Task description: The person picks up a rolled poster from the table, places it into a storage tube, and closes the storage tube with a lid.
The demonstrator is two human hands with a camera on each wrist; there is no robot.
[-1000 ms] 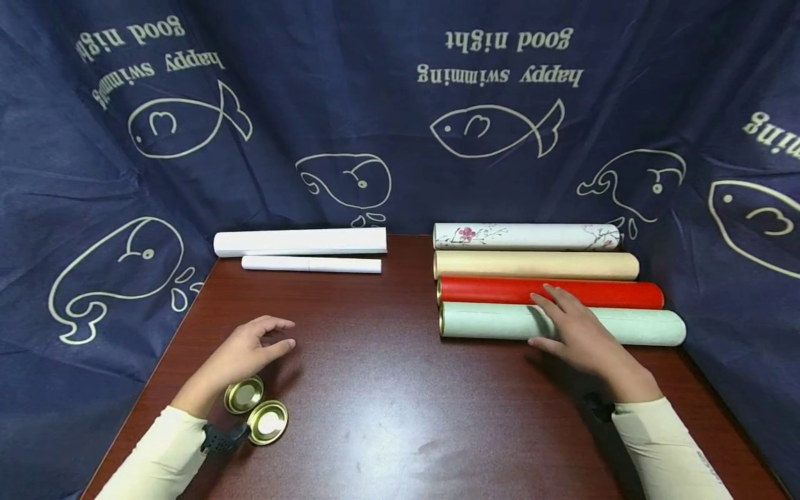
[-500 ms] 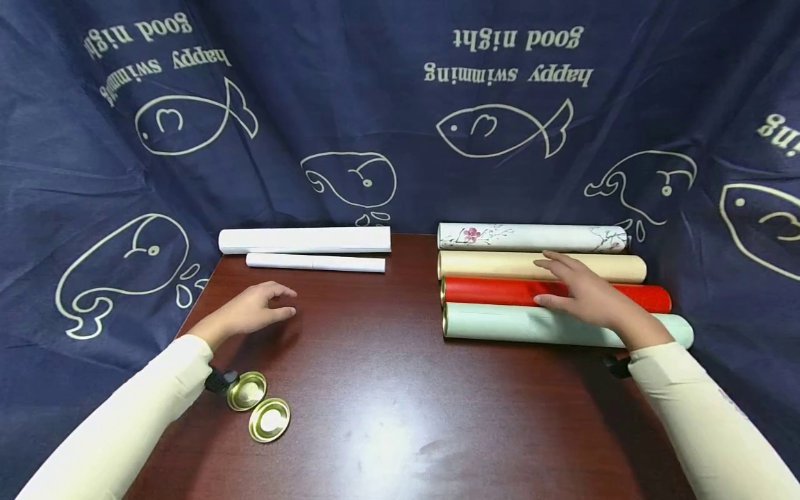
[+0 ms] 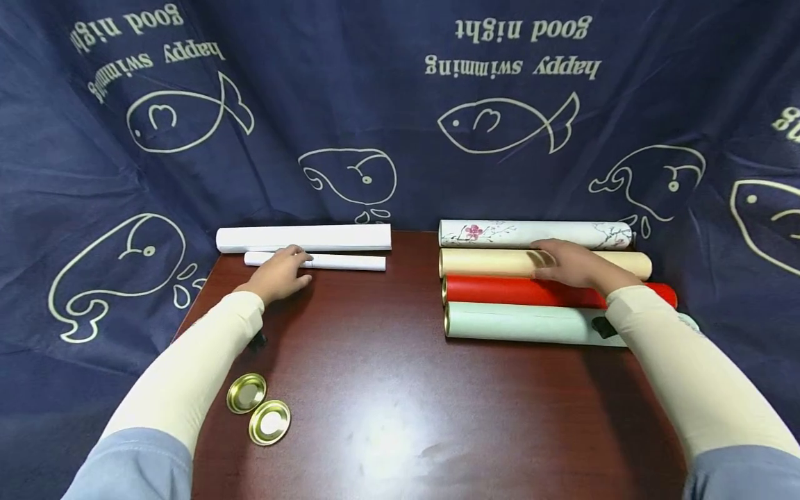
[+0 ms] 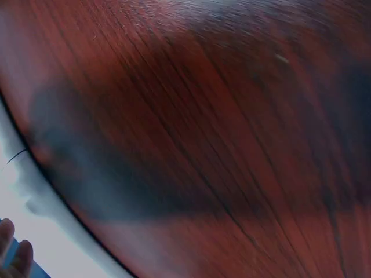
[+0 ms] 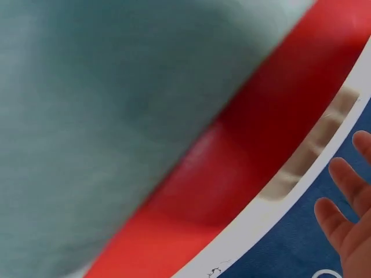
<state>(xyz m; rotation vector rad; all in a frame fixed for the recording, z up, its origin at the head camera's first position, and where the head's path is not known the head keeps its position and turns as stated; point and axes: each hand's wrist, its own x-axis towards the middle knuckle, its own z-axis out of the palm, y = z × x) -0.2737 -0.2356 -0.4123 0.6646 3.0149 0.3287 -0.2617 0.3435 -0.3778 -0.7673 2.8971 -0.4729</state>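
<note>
My left hand [image 3: 279,274] reaches over the thin white paper roll [image 3: 350,262], fingers loosely bent and overlapping its left half. Behind it lies a thicker white paper roll [image 3: 303,238]. In the left wrist view a few fingertips [image 4: 22,258] show at the lower left corner. My right hand [image 3: 571,262] is over the beige tube [image 3: 484,263], casting a finger shadow on it. Its fingers [image 5: 331,223] are spread apart in the right wrist view. Nearer to me lie a red tube [image 3: 500,291] and a pale green tube [image 3: 512,321]; a white tube with printed blossoms [image 3: 531,235] is farthest back.
Two gold metal lids [image 3: 246,394] lie on the dark red-brown tabletop [image 3: 375,375] at the front left, beside my left forearm. A navy curtain [image 3: 387,83] printed with fish and whales hangs round the back and sides of the table.
My left hand has moved forward and slightly right, from above the lids to the thin white roll. My right hand has moved away from me, from over the green tube to the beige one.
</note>
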